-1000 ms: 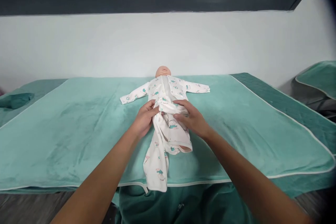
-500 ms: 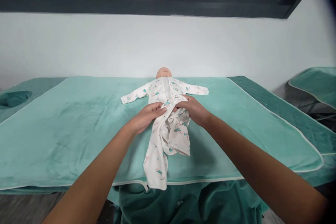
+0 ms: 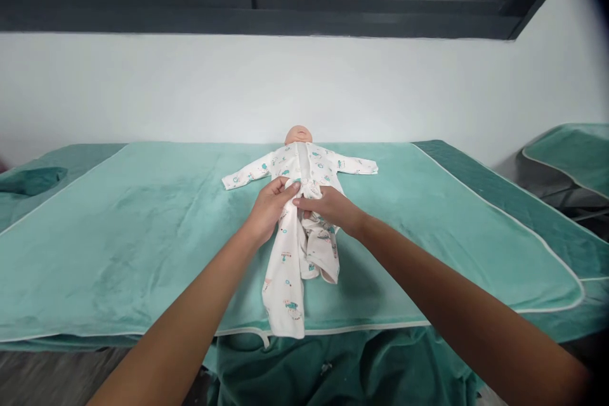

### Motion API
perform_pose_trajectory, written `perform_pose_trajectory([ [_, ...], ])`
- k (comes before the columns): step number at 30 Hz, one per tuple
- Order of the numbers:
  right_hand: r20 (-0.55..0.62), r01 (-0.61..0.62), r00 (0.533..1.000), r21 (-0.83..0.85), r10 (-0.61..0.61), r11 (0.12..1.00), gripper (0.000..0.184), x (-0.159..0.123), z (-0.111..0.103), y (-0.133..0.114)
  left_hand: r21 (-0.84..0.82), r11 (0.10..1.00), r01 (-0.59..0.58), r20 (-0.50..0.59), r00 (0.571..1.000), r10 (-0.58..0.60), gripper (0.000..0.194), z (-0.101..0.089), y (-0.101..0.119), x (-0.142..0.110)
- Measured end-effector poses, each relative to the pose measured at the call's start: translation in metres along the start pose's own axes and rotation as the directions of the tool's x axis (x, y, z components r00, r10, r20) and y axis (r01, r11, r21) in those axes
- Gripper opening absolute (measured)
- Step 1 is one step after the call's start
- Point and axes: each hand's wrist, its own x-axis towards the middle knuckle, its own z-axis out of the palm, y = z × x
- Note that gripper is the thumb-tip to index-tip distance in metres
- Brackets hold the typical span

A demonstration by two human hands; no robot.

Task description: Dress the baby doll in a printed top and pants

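A baby doll (image 3: 299, 134) lies on its back at the far edge of the bed, its head toward the wall. It wears a white printed baby top (image 3: 281, 165) with both sleeves spread out to the sides. My left hand (image 3: 269, 208) pinches the waist of matching white baby pants (image 3: 285, 279), thumb on top. From the other side my right hand (image 3: 335, 208) grips the bunched waist, its thumb pointing left. One pant leg hangs long toward the bed's front edge; the other is crumpled and shorter. The doll's legs are hidden from sight.
A light green plush sheet (image 3: 143, 235) with white piping covers the bed. Dark green fabric (image 3: 342, 368) hangs over the front edge. Another green-covered surface (image 3: 571, 152) stands at the right. Behind are a white wall (image 3: 190, 85) and a dark window frame (image 3: 143, 9).
My right hand has shifted left and slightly down, its thumb now close to my left hand. The pants' waist has gathered into a tighter bunch, and the view has tilted up slightly.
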Motion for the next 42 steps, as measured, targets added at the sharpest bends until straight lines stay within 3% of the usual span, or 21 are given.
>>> perform_pose_trajectory([
  [5, -0.04, 0.106, 0.994, 0.29, -0.099, 0.951, 0.026, 0.002, -0.002, 0.006, 0.092, 0.995, 0.05, 0.025, 0.998, -0.052, 0.037, -0.009, 0.004, -0.004],
  [8, 0.026, 0.091, 0.994, 0.401, -0.111, 0.912, 0.026, 0.001, -0.003, 0.006, 0.097, 0.995, 0.026, -0.003, 1.0, -0.026, 0.038, -0.008, -0.001, -0.002],
  [10, 0.154, 0.069, 0.979, 0.366, -0.134, 0.928, 0.027, -0.001, -0.002, 0.003, 0.072, 0.997, -0.002, -0.03, 1.0, 0.004, 0.037, -0.003, -0.005, 0.0],
  [13, 0.32, 0.12, 0.932, 0.162, -0.167, 0.979, 0.027, -0.002, 0.001, -0.002, 0.084, 0.996, -0.023, -0.106, 0.994, 0.032, 0.036, 0.006, -0.01, 0.004],
  [17, 0.314, 0.142, 0.937, 0.056, -0.152, 0.988, 0.03, 0.0, 0.003, -0.002, 0.135, 0.99, -0.031, -0.182, 0.982, 0.056, 0.037, 0.008, -0.01, 0.008],
  [22, 0.19, 0.045, 0.977, 0.244, -0.094, 0.969, 0.033, 0.001, 0.0, 0.011, 0.273, 0.962, 0.033, 0.046, 0.998, -0.047, 0.041, -0.013, 0.003, 0.001],
  [26, 0.14, 0.049, 0.985, 0.34, -0.102, 0.939, 0.043, 0.0, 0.003, 0.017, 0.288, 0.948, 0.137, 0.201, 0.959, -0.2, 0.035, -0.021, 0.013, -0.009],
  [29, 0.148, 0.026, 0.986, 0.337, -0.08, 0.941, 0.046, -0.001, 0.003, 0.016, 0.155, 0.974, 0.168, 0.164, 0.967, -0.193, 0.035, -0.018, 0.011, -0.013],
  [31, 0.215, -0.008, 0.975, 0.279, -0.055, 0.96, 0.046, -0.002, -0.001, 0.013, 0.075, 0.984, 0.16, 0.113, 0.979, -0.168, 0.037, -0.015, 0.007, -0.014],
  [34, 0.398, -0.033, 0.917, 0.121, -0.018, 0.992, 0.049, -0.005, -0.008, 0.008, 0.031, 0.991, 0.133, 0.032, 0.99, -0.134, 0.037, -0.013, 0.0, -0.013],
  [36, 0.451, -0.027, 0.893, 0.078, -0.011, 0.997, 0.049, -0.006, -0.01, 0.008, 0.066, 0.99, 0.122, 0.005, 0.992, -0.123, 0.038, -0.014, -0.001, -0.012],
  [39, 0.327, 0.011, 0.941, 0.218, -0.084, 0.976, 0.043, -0.004, -0.009, 0.015, 0.261, 0.961, 0.089, 0.106, 0.987, -0.12, 0.038, -0.019, 0.004, -0.015],
  [42, 0.167, 0.064, 0.978, 0.315, -0.122, 0.947, 0.038, -0.001, -0.007, 0.024, 0.41, 0.91, 0.064, 0.281, 0.94, -0.193, 0.035, -0.023, 0.009, -0.02],
])
